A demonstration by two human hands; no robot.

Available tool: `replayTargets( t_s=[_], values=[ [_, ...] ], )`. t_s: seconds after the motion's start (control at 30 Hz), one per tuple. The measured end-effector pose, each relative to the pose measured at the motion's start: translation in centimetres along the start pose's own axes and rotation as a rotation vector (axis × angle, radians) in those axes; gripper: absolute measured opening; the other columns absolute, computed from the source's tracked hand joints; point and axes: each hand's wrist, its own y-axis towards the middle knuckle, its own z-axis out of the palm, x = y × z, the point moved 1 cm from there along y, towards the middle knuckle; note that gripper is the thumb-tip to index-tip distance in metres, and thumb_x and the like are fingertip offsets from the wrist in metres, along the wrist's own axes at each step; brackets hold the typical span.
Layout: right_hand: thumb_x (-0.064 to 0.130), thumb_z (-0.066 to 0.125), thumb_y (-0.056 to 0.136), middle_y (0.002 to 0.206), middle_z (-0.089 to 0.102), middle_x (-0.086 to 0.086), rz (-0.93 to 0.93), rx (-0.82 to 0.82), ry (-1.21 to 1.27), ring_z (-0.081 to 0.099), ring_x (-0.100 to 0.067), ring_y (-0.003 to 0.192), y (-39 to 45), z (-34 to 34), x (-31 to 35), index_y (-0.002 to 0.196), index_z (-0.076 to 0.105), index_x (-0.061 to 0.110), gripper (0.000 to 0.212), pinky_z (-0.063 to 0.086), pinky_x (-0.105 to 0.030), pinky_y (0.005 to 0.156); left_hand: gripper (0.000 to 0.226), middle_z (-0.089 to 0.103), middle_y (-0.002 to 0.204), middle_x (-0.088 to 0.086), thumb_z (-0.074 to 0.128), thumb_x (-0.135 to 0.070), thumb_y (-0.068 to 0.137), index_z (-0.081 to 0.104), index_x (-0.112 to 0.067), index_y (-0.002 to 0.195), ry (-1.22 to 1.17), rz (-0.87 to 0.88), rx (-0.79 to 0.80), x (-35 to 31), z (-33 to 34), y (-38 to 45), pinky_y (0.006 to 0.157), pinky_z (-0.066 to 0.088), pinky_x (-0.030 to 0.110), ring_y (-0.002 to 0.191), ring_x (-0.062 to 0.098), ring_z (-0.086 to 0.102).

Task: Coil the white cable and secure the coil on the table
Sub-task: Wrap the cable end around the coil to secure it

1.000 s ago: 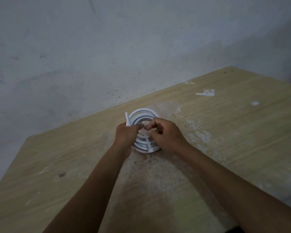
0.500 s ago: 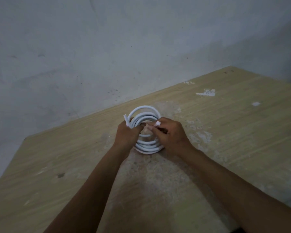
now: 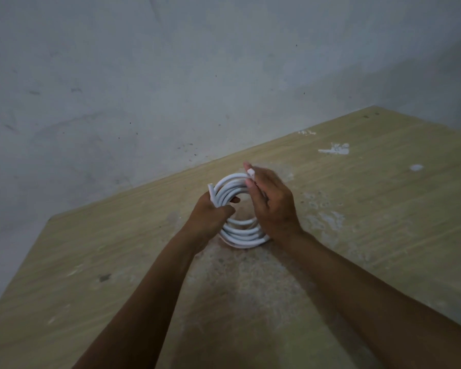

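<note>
Left hand [image 3: 210, 217] fingers clamp the white cable [image 3: 240, 233] coil above the tabletop [image 3: 383, 209]; right hand [image 3: 273, 206] fingers pinch its free end.

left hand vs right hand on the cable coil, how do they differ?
The left hand is closed around the coil on its left side; the right hand has fingers extended over the right side. A cable end pokes up by the left hand; the right holds a white tip. Both touch the coil.

Stained grey wall [image 3: 144, 75], dim light
</note>
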Motion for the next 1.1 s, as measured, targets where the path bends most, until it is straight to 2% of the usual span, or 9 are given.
replayTargets(
  t_s=[0.13, 0.33, 0.43, 0.57, 0.67, 0.73, 0.83, 0.93, 1.1],
  values=[
    [0.025, 0.043, 0.103, 0.128, 0.066, -0.010, 0.136, 0.077, 0.006, 0.062, -0.021, 0.117, -0.4, 1.0, -0.5, 0.133, 0.058, 0.006, 0.039, 0.051, -0.036, 0.100, 0.025, 0.069, 0.091, -0.004, 0.064, 0.000, 0.088, 0.066, -0.015, 0.109, -0.028, 0.001, -0.033, 0.2, 0.2, 0.1, 0.070, 0.053, 0.024, 0.079, 0.009, 0.066],
    [0.026, 0.045, 0.101, 0.124, 0.068, -0.008, 0.323, 0.143, 0.116, 0.064, -0.016, 0.113, -0.1, 1.1, -0.4, 0.127, 0.064, 0.008, 0.037, 0.052, -0.027, 0.097, 0.016, 0.071, 0.074, -0.009, 0.074, -0.025, 0.085, 0.073, -0.017, 0.099, -0.104, 0.061, -0.156, 0.8, 0.8, 0.0, 0.059, 0.048, 0.017, 0.057, -0.003, 0.064],
    [0.030, 0.046, 0.099, 0.116, 0.072, -0.007, 0.386, 0.188, 0.144, 0.066, -0.017, 0.106, 0.5, 1.6, -0.6, 0.120, 0.069, 0.012, 0.036, 0.054, -0.033, 0.093, 0.017, 0.075, 0.082, -0.007, 0.063, -0.039, 0.092, 0.073, -0.026, 0.094, -0.188, 0.058, -0.215, 1.1, 1.2, -0.4, 0.065, 0.048, 0.019, 0.066, -0.003, 0.067],
    [0.029, 0.050, 0.097, 0.122, 0.070, -0.006, 0.431, 0.238, 0.197, 0.062, -0.016, 0.116, 0.5, 1.8, -1.1, 0.121, 0.069, 0.011, 0.035, 0.049, -0.033, 0.102, 0.042, 0.077, 0.079, -0.006, 0.038, -0.050, 0.099, 0.072, -0.027, 0.090, -0.458, -0.052, -0.209, 0.7, 1.1, -0.6, 0.076, 0.048, 0.026, 0.078, 0.005, 0.072],
    [0.016, 0.057, 0.098, 0.134, 0.063, -0.006, 0.411, 0.275, 0.211, 0.053, -0.010, 0.128, 0.3, 1.5, -1.5, 0.125, 0.066, 0.008, 0.030, 0.040, -0.018, 0.108, 0.041, 0.075, 0.067, -0.010, 0.034, -0.045, 0.102, 0.067, -0.027, 0.085, -0.530, -0.097, -0.187, 0.0, 1.1, -0.9, 0.074, 0.048, 0.023, 0.067, 0.001, 0.071],
    [0.013, 0.057, 0.097, 0.135, 0.061, -0.006, 0.404, 0.266, 0.215, 0.053, -0.009, 0.128, 0.0, 1.3, -1.7, 0.127, 0.065, 0.006, 0.031, 0.038, -0.012, 0.106, 0.037, 0.073, 0.064, -0.007, 0.038, -0.040, 0.103, 0.067, -0.025, 0.086, -0.479, -0.128, -0.206, -0.3, 1.1, -0.8, 0.069, 0.050, 0.024, 0.064, 0.008, 0.068],
    [0.015, 0.057, 0.097, 0.134, 0.062, -0.009, 0.341, 0.209, 0.203, 0.057, -0.015, 0.126, -0.5, 1.2, -1.8, 0.130, 0.061, 0.004, 0.035, 0.045, -0.024, 0.107, 0.031, 0.070, 0.069, -0.001, 0.042, -0.035, 0.102, 0.067, -0.025, 0.086, -0.397, -0.150, -0.233, -0.3, 0.9, -0.4, 0.062, 0.049, 0.026, 0.064, 0.014, 0.061],
    [0.015, 0.057, 0.097, 0.131, 0.064, -0.011, 0.182, 0.168, 0.159, 0.060, -0.019, 0.123, -0.9, 1.3, -1.7, 0.129, 0.062, 0.004, 0.034, 0.049, -0.034, 0.104, 0.034, 0.068, 0.054, -0.004, 0.043, -0.034, 0.102, 0.067, -0.026, 0.079, -0.370, -0.147, -0.222, -0.1, 0.6, -0.4, 0.059, 0.048, 0.028, 0.056, 0.014, 0.058],
    [0.019, 0.052, 0.099, 0.127, 0.055, -0.017, 0.051, 0.166, 0.110, 0.056, -0.028, 0.120, -1.0, 1.2, -1.4, 0.128, 0.063, 0.008, 0.033, 0.049, -0.035, 0.101, 0.034, 0.074, 0.067, -0.002, 0.040, -0.033, 0.102, 0.069, -0.024, 0.086, -0.293, -0.108, -0.088, -0.5, 0.0, 0.2, 0.063, 0.053, 0.028, 0.059, 0.015, 0.064]
  ],
)
